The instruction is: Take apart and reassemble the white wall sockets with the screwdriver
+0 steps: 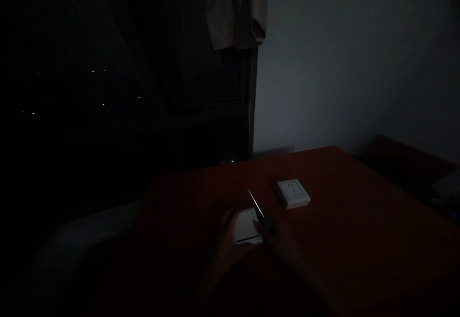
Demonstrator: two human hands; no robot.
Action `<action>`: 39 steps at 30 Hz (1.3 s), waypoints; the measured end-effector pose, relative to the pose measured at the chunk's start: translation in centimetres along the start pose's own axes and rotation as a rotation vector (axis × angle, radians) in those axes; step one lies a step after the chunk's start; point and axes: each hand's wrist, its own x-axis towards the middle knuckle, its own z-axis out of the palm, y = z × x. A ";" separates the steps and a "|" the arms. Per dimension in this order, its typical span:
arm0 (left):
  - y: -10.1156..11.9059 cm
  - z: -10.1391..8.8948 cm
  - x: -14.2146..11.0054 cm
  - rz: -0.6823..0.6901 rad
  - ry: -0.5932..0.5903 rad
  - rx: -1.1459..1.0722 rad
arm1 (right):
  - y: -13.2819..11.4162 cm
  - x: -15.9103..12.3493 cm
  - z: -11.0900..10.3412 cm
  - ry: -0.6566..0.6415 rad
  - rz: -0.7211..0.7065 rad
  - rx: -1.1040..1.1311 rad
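Note:
In the dim light my left hand is wrapped around the left and near sides of a white wall switch, with a dark gap along the near edge of its face. My right hand grips a screwdriver by its dark green handle. The thin metal shaft points away and to the left, its tip clear of the switch. Fingers of the right hand also touch the right edge of the switch. Beyond them a white wall socket lies face up on the reddish table.
A pale wall rises behind the table. Cloth hangs beside a dark window with small lights in it. Dark furniture stands to the right, and a pale curved shape lies left of the table.

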 end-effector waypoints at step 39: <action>0.8 -2.5 -0.7 0.070 -0.165 0.050 | 2.8 -2.8 -8.8 -0.057 -0.135 -0.325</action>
